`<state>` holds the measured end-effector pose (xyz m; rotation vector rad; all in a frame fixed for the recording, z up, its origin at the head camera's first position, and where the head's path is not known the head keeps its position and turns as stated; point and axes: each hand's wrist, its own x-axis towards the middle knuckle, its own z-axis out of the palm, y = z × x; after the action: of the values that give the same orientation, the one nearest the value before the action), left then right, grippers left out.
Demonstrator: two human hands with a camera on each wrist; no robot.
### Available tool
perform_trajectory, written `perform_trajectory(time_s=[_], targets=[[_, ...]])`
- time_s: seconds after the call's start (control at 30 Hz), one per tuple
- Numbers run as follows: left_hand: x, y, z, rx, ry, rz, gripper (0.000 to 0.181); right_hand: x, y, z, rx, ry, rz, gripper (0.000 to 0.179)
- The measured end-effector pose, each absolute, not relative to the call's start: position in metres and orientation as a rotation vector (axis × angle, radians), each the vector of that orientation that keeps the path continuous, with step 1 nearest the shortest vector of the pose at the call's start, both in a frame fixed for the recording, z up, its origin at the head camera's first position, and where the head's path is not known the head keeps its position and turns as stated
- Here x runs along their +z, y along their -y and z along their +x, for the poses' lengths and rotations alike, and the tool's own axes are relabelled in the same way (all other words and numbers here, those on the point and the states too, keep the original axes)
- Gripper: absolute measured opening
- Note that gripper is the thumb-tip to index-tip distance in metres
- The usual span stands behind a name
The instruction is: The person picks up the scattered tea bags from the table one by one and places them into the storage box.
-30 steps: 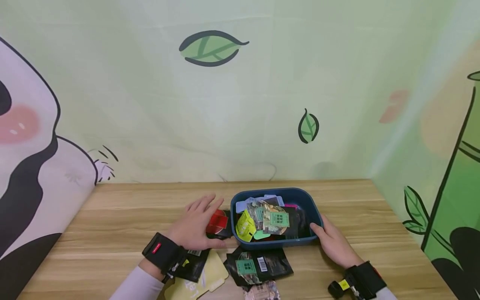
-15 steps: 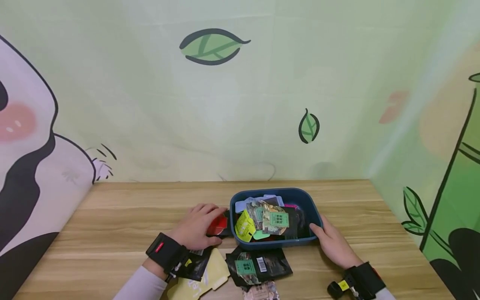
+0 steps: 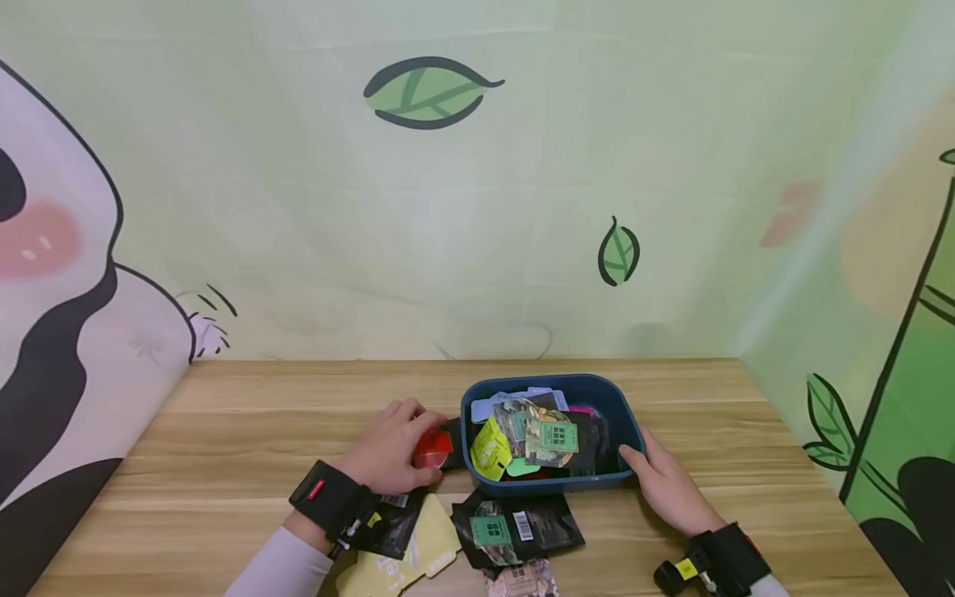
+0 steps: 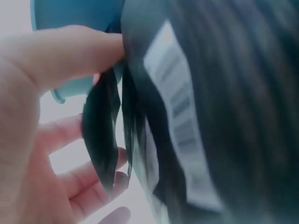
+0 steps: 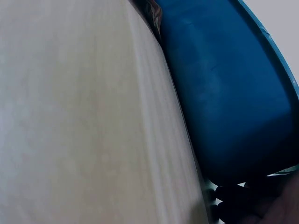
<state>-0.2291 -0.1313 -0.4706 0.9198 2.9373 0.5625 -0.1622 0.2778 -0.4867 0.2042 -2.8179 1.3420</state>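
Red-and-black flat packet [image 3: 434, 448]: one, on the wood-grain surface [image 3: 261, 414], just beside the left end of the dark-blue, rounded-rectangular plastic box [image 3: 597, 482].
Step in hand: apparently taking hold of this packet while the box is steadied.
Next move: would call for a sure pinch on the thin film and a lift clear of the rim.
Front of surface: one pink patterned sachet [image 3: 524, 579]; left of it, seemingly one pale-yellow flat card [image 3: 414, 551].
Before the box: glossy black packets [image 3: 545, 526], overlapping, at least two; one black barcoded packet [image 3: 401, 524] lies in front of the left hand [image 3: 391, 448], partly hidden.
Left grip: thumb and fingers curl round the red-and-black packet.
Right grip: the right hand [image 3: 667, 489] grips the box at its near right corner, thumb on the rim.
In the box: one yellow-green sachet [image 3: 491, 452], two picture-printed packets [image 3: 550, 435] on top; lilac cards [image 3: 481, 410] behind, uncountable.
Far edge: one pale-green printed backdrop [image 3: 298, 207].
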Motion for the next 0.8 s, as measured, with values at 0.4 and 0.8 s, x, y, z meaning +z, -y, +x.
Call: perform_trajectory(time_s=[0.4, 0.8], targets=[[-0.452, 0.141, -0.237, 0.667, -3.133, 1.01, 0.06, -0.489, -0.279, -0.162, 1.335, 2.815, 0.201, 0.065], [-0.425, 0.101, -0.228, 0.759, -3.169, 1.159, 0.058, -0.49, -0.279, -0.163, 1.35, 2.808, 0.206, 0.066]])
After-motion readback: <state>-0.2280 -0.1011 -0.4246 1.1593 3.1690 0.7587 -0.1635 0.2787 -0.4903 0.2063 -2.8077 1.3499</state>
